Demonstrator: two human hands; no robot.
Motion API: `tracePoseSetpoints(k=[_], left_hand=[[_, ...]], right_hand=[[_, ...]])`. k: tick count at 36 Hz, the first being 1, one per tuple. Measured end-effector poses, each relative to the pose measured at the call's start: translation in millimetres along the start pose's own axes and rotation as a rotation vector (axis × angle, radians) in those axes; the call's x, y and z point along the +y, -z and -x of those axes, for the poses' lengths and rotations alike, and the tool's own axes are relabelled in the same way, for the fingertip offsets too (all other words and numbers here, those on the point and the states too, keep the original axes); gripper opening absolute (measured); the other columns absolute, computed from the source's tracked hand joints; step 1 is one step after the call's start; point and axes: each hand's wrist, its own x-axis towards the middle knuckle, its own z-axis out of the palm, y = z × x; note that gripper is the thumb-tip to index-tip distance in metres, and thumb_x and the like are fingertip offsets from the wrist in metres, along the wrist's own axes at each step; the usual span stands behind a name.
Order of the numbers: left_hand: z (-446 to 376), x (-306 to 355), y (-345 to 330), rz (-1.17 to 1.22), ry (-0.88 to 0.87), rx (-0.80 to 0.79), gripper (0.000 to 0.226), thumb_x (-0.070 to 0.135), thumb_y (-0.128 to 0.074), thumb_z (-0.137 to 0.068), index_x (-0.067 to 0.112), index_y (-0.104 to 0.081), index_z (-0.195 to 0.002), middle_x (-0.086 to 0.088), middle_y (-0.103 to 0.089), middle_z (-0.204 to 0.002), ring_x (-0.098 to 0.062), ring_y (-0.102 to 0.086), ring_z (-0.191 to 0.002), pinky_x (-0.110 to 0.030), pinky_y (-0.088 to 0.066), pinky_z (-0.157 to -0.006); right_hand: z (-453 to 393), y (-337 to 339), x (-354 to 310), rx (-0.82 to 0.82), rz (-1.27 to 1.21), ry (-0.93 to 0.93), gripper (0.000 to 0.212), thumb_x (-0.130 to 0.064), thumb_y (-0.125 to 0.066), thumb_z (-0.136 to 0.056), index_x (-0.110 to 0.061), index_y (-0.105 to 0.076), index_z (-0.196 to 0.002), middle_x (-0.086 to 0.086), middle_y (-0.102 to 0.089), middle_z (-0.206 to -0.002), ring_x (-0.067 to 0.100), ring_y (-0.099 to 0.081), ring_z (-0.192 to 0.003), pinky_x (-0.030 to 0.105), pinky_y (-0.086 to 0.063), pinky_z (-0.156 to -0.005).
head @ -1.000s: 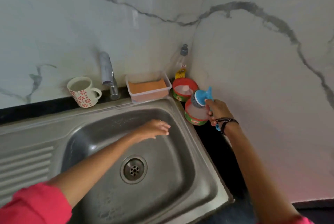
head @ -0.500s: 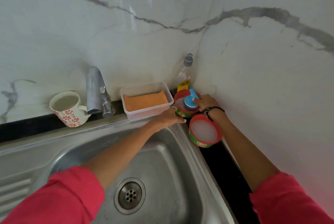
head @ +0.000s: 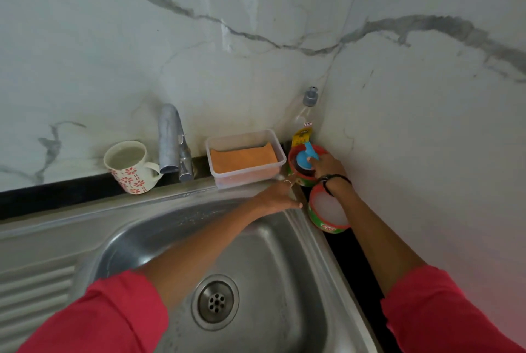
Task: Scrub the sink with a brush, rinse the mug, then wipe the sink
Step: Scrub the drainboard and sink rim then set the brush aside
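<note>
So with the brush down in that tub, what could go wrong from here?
The right hand presses the blue brush into the far red tub; the near red tub sits under that wrist, so lifting out could tip it. Drips may also land in the clear box alongside.

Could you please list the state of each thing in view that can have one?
brush: gripped by right hand, pressed into rear tub
near tub: open, white paste inside
mug: upright, holding liquid
tap: not running
sink: undrained water none, left hand resting on rim
</note>
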Motion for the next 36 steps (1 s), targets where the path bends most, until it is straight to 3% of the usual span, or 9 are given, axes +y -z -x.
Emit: tracePoseSetpoints(k=[6,10,14,16,20,23,28,32,36], left_hand=[[41.2,-8.7,-0.1,-0.029,0.027,0.053,0.074,0.012,-0.062,-0.088,0.008,-0.019,-0.148,-0.009,-0.034,-0.149,-0.018,-0.038,-0.131,-0.016,-0.030,-0.096],[80.9,-16.5,-3.2,-0.082,0.016,0.084,0.077,0.014,-0.059,-0.090,0.008,-0.011,-0.149,-0.007,-0.022,-0.154,-0.016,-0.026,-0.138,-0.011,-0.022,-0.097],[125.9,-29.5,-13.3,-0.132,0.017,0.091,0.078,0.016,-0.058,-0.091,0.013,-0.007,-0.150,-0.002,-0.008,-0.157,-0.012,-0.013,-0.143,-0.014,-0.012,-0.107],[149.2,-38.6,-19.7,-0.160,0.039,0.071,0.079,0.018,-0.058,-0.091,0.015,-0.006,-0.150,0.001,-0.003,-0.158,-0.012,-0.009,-0.144,-0.018,-0.010,-0.111],[193.6,-55.2,-30.4,-0.250,0.090,0.046,0.078,0.021,-0.059,-0.091,0.015,-0.008,-0.150,0.000,0.000,-0.158,-0.012,-0.008,-0.144,-0.019,-0.008,-0.112],[228.3,-65.2,-41.7,-0.290,0.131,0.035,0.072,0.023,-0.056,-0.093,0.013,-0.013,-0.150,0.000,-0.006,-0.158,-0.011,-0.012,-0.144,-0.013,-0.007,-0.109],[282.4,-80.5,-72.0,-0.348,0.185,-0.044,0.066,0.028,-0.057,-0.092,0.018,-0.024,-0.148,0.000,-0.020,-0.156,-0.015,-0.025,-0.141,-0.021,-0.019,-0.112],[315.0,-89.3,-94.3,-0.354,0.202,-0.068,0.063,0.032,-0.058,-0.090,0.022,-0.031,-0.146,0.002,-0.029,-0.153,-0.014,-0.029,-0.138,-0.027,-0.023,-0.113],[342.4,-86.9,-113.0,-0.358,0.171,-0.051,0.060,0.033,-0.059,-0.090,0.024,-0.036,-0.144,0.006,-0.031,-0.151,-0.011,-0.031,-0.137,-0.027,-0.024,-0.111]], right_hand=[[49.9,9.3,19.1,0.327,0.190,0.312,0.047,-0.040,-0.035,-0.099,-0.009,-0.043,-0.133,0.023,-0.063,-0.104,0.041,-0.059,-0.093,0.042,-0.045,-0.074],[92.1,21.6,17.7,0.459,0.263,0.537,0.073,-0.060,-0.014,-0.085,-0.009,-0.048,-0.125,0.020,-0.065,-0.097,0.042,-0.062,-0.078,0.039,-0.044,-0.060],[145.7,24.4,13.6,0.575,0.245,0.731,0.049,-0.049,-0.032,-0.092,-0.011,-0.055,-0.113,0.012,-0.065,-0.061,0.031,-0.056,-0.039,0.026,-0.039,-0.034],[173.5,19.7,17.8,0.609,0.198,0.830,0.049,-0.048,-0.028,-0.097,-0.011,-0.057,-0.110,0.007,-0.062,-0.056,0.024,-0.053,-0.036,0.021,-0.034,-0.032],[231.2,6.1,31.1,0.557,0.117,0.928,0.049,-0.054,-0.020,-0.097,-0.016,-0.050,-0.105,0.004,-0.062,-0.055,0.023,-0.055,-0.036,0.018,-0.029,-0.031],[268.6,-7.8,45.9,0.444,0.124,0.920,0.041,-0.055,-0.029,-0.094,-0.019,-0.048,-0.098,0.001,-0.059,-0.050,0.022,-0.054,-0.035,0.015,-0.020,-0.030],[307.1,-25.4,65.8,-0.022,-0.054,0.623,0.029,-0.047,-0.047,-0.092,-0.018,-0.051,-0.092,0.009,-0.061,-0.064,0.026,-0.056,-0.056,0.037,-0.042,-0.054],[322.2,-24.9,78.9,-0.180,-0.124,0.519,0.032,-0.042,-0.053,-0.091,-0.020,-0.047,-0.068,-0.004,-0.048,-0.057,0.013,-0.042,-0.047,0.034,-0.038,-0.050],[334.5,-10.5,85.9,-0.370,-0.117,0.358,0.031,-0.036,-0.057,-0.091,-0.016,-0.057,-0.067,-0.002,-0.051,-0.058,0.010,-0.040,-0.043,0.020,-0.031,-0.038]])
